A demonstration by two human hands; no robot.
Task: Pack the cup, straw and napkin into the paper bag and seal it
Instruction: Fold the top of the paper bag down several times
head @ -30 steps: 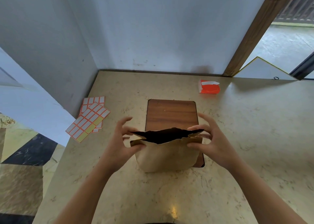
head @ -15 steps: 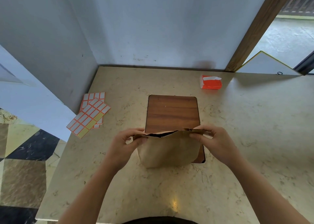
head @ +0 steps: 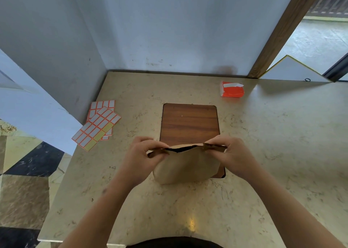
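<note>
At the centre of the frame we see the brown paper bag (head: pixel 185 165) standing on the marbled table (head: pixel 273 153), its base overlapping the lower edge of a wooden board (head: pixel 189 123). The left hand (head: pixel 140 157) pinches the bag's top edge at its left corner, and the right hand (head: pixel 228 153) pinches the right corner. Between them the mouth is nearly flattened, with only a thin dark slit showing. We cannot see what lies inside. At the left of the frame, sheets of orange-bordered labels (head: pixel 98 124) lie near the table edge. At the upper right sits an orange packet (head: pixel 232 89), well apart from the bag.
</note>
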